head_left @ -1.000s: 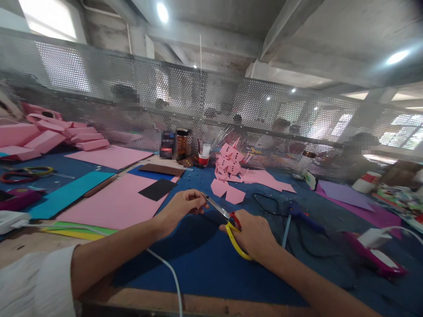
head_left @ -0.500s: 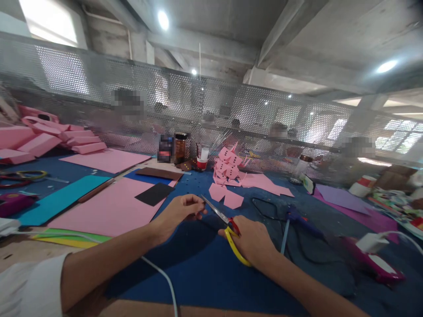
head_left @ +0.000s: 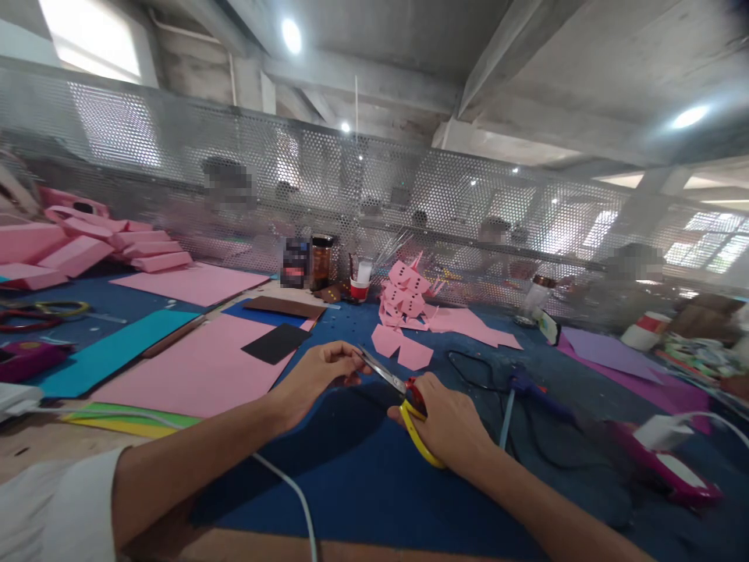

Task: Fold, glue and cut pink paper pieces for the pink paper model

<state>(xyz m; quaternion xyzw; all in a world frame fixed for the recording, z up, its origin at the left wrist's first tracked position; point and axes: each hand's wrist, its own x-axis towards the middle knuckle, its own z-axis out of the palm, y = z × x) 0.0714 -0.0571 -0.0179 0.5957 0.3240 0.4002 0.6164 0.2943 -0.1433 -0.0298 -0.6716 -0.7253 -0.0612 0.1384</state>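
Note:
My right hand (head_left: 448, 417) is wrapped round the yellow and red handles of a pair of scissors (head_left: 386, 376). The metal blades point up and left, and their tips reach the fingers of my left hand (head_left: 328, 375). Thumb and fingertips of that hand are pinched together at the blade tips; whatever is between them is too small to make out. Under both hands lies a dark blue mat (head_left: 351, 484). Beyond the scissors is a cut pink paper piece (head_left: 403, 347), and behind it stand pink paper shapes with black dots (head_left: 403, 293).
Left are pink sheets (head_left: 193, 367), a black paper rectangle (head_left: 276, 343) and a teal sheet (head_left: 117, 351). A blue glue gun (head_left: 541, 398) with its cord lies right, near a magenta power strip (head_left: 667, 464). A perforated metal screen (head_left: 333, 179) spans the back. A white cable (head_left: 292, 492) crosses the front.
The scissor blades look closer together at the left fingertips. Both hands stay in nearly the same place, and the whole view has shifted slightly.

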